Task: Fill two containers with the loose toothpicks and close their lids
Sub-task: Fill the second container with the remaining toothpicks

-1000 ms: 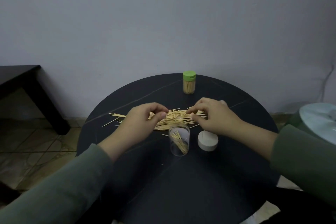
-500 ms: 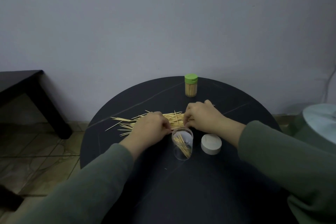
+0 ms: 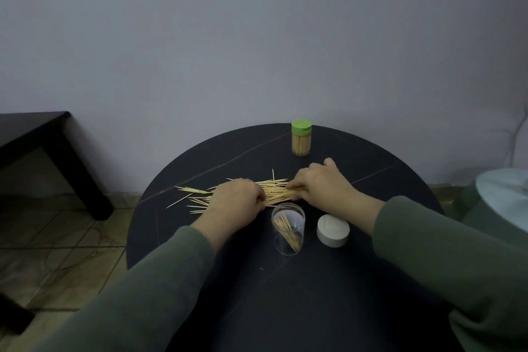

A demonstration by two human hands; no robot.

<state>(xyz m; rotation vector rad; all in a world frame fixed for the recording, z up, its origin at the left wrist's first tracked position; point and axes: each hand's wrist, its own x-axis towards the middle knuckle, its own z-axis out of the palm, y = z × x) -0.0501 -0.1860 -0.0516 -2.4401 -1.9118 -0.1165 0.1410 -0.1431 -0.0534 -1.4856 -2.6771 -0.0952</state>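
On the round black table (image 3: 285, 308), nearest the person, one clear jar (image 3: 288, 228) stands upright with its mouth open, holding a small bunch of toothpicks that lean tip-down toward the right. Just to its right lies one white lid (image 3: 333, 230), flat and apart from the jar. Behind them the loose toothpicks (image 3: 274, 190) form a flattened pile whose sticks run mostly left to right, a few strays fanning out at the left end. The left hand (image 3: 234, 203) and right hand (image 3: 323, 186) both rest on the pile, fingers curled onto the sticks, gathering them between them. Farthest back stands one second jar (image 3: 300, 142), upright, packed with vertical toothpicks, green cap closed.
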